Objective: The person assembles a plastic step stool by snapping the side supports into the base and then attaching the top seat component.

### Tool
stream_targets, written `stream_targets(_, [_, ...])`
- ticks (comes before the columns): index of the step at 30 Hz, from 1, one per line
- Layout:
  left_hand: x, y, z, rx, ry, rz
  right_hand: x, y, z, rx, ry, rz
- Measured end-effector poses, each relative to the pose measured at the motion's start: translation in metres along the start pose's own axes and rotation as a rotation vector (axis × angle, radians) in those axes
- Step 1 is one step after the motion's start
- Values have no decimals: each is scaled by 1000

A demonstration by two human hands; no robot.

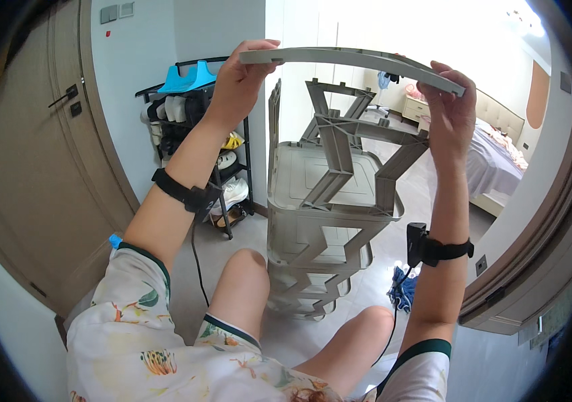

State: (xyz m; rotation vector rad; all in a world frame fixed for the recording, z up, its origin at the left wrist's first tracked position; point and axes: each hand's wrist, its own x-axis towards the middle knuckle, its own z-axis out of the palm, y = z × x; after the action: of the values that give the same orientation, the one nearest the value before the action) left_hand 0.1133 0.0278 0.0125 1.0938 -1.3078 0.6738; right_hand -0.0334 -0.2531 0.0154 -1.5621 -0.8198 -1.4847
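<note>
A flat grey plastic shelf panel (pixel 346 56) is held up above a grey tiered plastic rack, seen nearly edge-on. My left hand (pixel 245 80) is closed round the panel's left end, and my right hand (pixel 450 110) grips its right end from below. Under the panel stand the rack's zigzag side supports (pixel 337 151), their pegged tops pointing up. The panel looks apart from the pegs in front. Below them lies the rack's top fitted shelf (pixel 299 177), with further tiers beneath it down to the floor.
Behind my left arm stands a black shoe rack (pixel 249 161) with shoes and a light-blue plastic piece (pixel 188 78) on top. A brown door (pixel 38 147) is at left. Blue cloth (pixel 403 288) lies on the floor at right, and a bed (pixel 493 161) shows beyond the doorway.
</note>
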Motion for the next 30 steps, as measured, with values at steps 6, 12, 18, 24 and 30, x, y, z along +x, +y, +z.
stream_targets(6, [-10, -4, -3, 319, -32, -299, -4, 8, -7, 71, -80, 189])
stream_targets(12, [-7, 40, 14, 880, 87, 131, -15, -1, -16, 136, -165, 435])
stream_targets(18, [-6, 103, 63, 1123, -65, 538, -22, -4, -12, 262, -134, 400])
stream_targets(24, [-6, 96, 96, 1189, -229, 445, -38, -14, 2, 366, 22, 429])
stream_targets(30, [0, 91, 89, 1021, -226, 341, -67, -15, 25, 398, 278, 386])
